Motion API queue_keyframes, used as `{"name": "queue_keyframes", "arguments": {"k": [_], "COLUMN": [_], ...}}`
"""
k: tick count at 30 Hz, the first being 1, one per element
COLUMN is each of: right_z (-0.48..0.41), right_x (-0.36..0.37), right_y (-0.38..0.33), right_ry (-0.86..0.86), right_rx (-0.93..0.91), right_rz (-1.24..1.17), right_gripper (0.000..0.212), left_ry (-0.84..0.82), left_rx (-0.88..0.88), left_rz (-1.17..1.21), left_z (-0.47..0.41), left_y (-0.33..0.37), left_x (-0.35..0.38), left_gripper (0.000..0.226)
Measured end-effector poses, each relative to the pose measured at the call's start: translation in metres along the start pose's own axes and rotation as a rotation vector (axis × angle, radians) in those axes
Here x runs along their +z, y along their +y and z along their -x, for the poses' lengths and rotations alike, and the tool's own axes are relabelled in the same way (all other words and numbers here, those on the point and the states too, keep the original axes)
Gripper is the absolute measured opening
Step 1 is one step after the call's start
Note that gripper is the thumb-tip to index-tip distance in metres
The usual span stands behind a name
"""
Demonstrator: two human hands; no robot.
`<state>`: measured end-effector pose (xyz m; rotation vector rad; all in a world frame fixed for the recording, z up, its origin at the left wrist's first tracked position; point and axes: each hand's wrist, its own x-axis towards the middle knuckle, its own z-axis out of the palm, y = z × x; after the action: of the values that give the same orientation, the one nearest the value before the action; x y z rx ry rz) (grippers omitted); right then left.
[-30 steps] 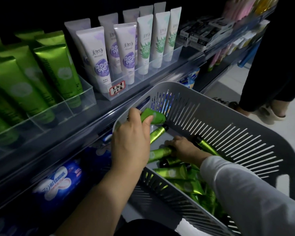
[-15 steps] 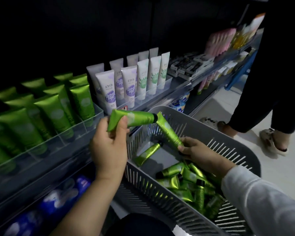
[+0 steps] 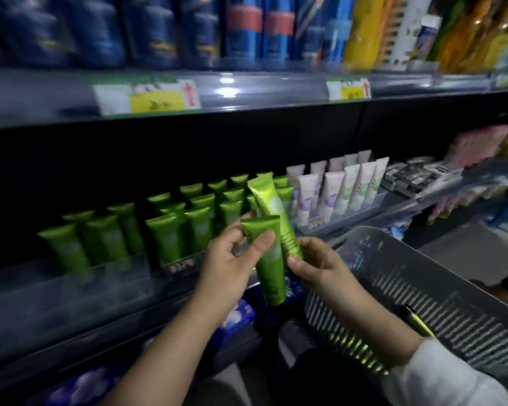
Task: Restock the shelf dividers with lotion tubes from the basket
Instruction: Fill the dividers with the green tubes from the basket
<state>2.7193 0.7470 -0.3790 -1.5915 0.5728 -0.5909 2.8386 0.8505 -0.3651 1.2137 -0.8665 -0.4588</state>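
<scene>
Our left hand (image 3: 226, 265) pinches one green lotion tube (image 3: 269, 268), crimped end up, and our right hand (image 3: 317, 268) grips a second tube (image 3: 272, 206) by its lower end, tilted just behind the first. We hold both before the rows of green tubes (image 3: 165, 232) standing in the shelf dividers (image 3: 123, 268); the grey basket (image 3: 423, 288) sits at our right

Green lotion tubes (image 3: 272, 268), grey slotted basket (image 3: 440, 291), white-and-lilac tubes (image 3: 332, 197), yellow price tags (image 3: 156, 98).

Dark blue bottles (image 3: 100, 30), top left; yellow paper price labels (image 3: 147, 98) beneath; white-and-lilac plastic tubes (image 3: 332, 194), far right; blue soft packets (image 3: 235, 315), near, low.
</scene>
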Motion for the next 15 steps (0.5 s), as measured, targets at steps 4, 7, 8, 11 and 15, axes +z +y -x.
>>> {"name": "queue_keyframes", "arguments": {"k": [4, 7, 8, 11, 15], "right_z": [0.009, 0.011, 0.011, 0.009, -0.004], "right_x": [0.066, 0.104, 0.114, 0.15, 0.193], "right_y": [-0.003, -0.006, -0.008, -0.016, -0.04], "right_ry": [-0.084, -0.151, -0.198, -0.355, -0.364], "right_rx": [-0.127, -0.155, -0.152, -0.142, -0.169], "right_rz": [0.169, 0.29, 0.31, 0.28, 0.207], "right_gripper": [0.025, 0.031, 0.031, 0.03, 0.036], "left_ry": [0.092, 0.142, 0.147, 0.19, 0.099], "left_rx": [-0.054, -0.045, -0.037, -0.051, -0.124], "left_rz": [-0.03, -0.051, -0.076, -0.135, -0.312], "left_z": [0.025, 0.043, 0.048, 0.064, 0.08], "left_y": [0.013, 0.023, 0.026, 0.032, 0.03], "left_x": [-0.059, -0.104, -0.115, -0.157, -0.203], "left_gripper": [0.023, 0.022, 0.021, 0.03, 0.079]}}
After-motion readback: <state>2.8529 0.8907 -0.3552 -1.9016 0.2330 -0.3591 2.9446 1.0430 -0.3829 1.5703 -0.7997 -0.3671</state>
